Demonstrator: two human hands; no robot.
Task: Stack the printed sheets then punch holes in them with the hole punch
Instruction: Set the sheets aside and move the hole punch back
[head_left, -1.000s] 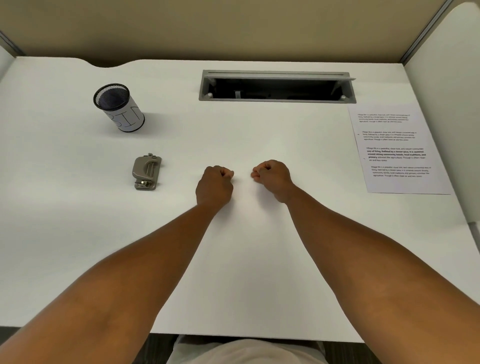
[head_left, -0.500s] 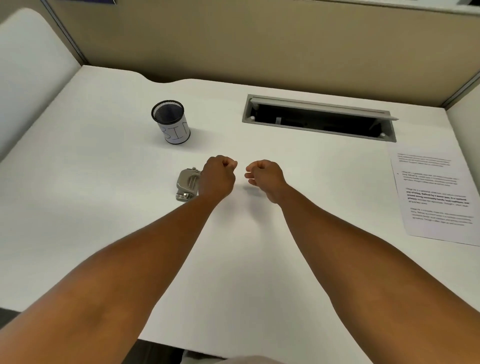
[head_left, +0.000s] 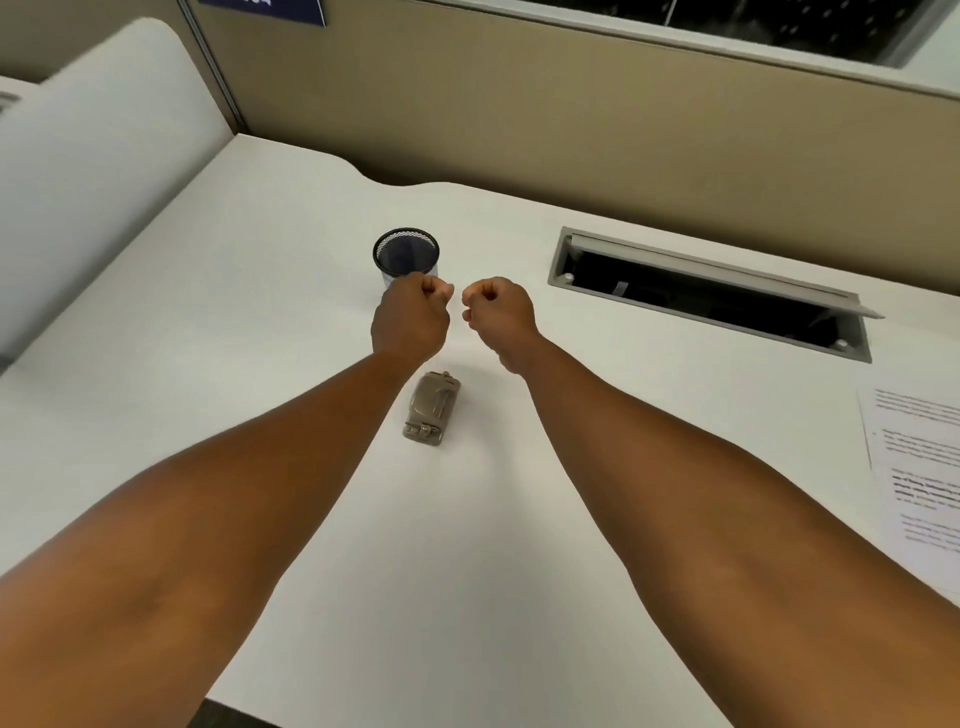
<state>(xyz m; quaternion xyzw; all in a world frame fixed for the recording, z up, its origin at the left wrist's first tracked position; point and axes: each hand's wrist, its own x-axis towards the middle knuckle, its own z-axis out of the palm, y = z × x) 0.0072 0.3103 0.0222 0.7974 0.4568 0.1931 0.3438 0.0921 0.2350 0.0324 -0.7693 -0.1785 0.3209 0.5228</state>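
Both hands are curled into empty fists side by side above the white desk (head_left: 260, 322), the left hand (head_left: 411, 318) and the right hand (head_left: 500, 312) close together but not touching. The hole punch (head_left: 432, 414) lies just nearer the person than the fists, between the forearms, untouched. The printed sheets (head_left: 917, 470) lie well off to the right of the right hand at the frame edge, and a mesh pen cup (head_left: 406, 253) stands just beyond the left fist.
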